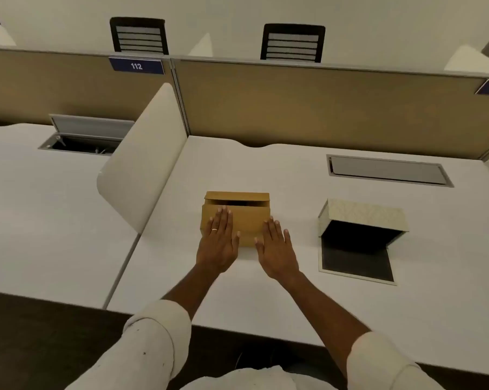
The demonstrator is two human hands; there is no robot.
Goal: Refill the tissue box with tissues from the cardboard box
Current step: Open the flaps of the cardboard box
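Note:
A brown cardboard box [247, 218] sits on the white desk [266, 299] in the middle, with a dark gap showing along its far top edge. My left hand [218, 243] lies flat on the box's near left part, fingers spread, a ring on one finger. My right hand [277, 249] rests flat at the box's near right corner, fingers apart. To the right stands the cream patterned tissue box [363, 216], lying open with its dark inside facing me and a dark-lined flap [357, 261] flat on the desk. No tissues are visible.
A rounded white divider [142, 161] stands left of the cardboard box. A tan partition [322, 108] runs along the desk's far edge. A closed grey cable hatch [388, 170] lies at the back right; an open one [85, 136] is on the neighbouring desk.

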